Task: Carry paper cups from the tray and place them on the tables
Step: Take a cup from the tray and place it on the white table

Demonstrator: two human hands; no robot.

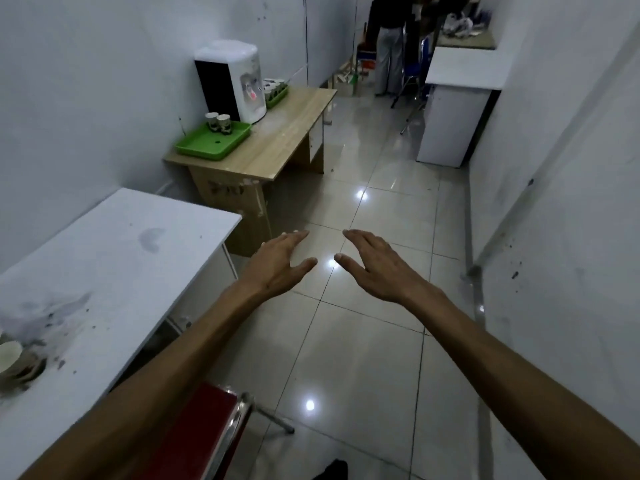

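My left hand (282,261) and right hand (375,265) reach out empty, fingers spread, toward two paper cups (218,122) on the green tray (207,147); probably light, they could tip if grabbed hastily.

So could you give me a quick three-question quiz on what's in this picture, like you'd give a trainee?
1. True or false: the left hand and right hand each hold a cup.
2. How many paper cups stand on the near green tray?
3. What stands between the two green trays on the wooden table? A) a kettle B) a water dispenser C) a microwave

Key: 1 false, both are empty and open; 2 two; 3 B.
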